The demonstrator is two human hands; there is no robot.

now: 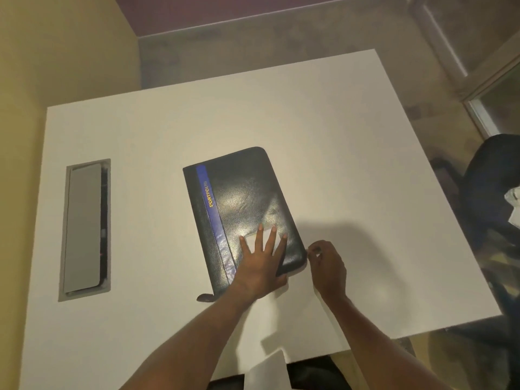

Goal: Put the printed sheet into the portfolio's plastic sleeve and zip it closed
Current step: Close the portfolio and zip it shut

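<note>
The black portfolio (242, 204), with a blue stripe and gold lettering, lies folded shut in the middle of the white table (140, 136). My left hand (261, 260) rests flat on the cover's near right part, fingers spread over a pale label (251, 237). My right hand (327, 266) is at the portfolio's near right corner, with thumb and fingertips pinched on a small zipper pull at the edge. A dark zipper tab (205, 298) sticks out at the near left corner. The white printed sheet (281, 322) lies between my forearms, and its near corner hangs over the table's front edge.
A grey cable flap (84, 229) is set into the table on the left. A dark office chair (492, 192) stands off the table's right side, with something white on it. A yellow wall runs along the left.
</note>
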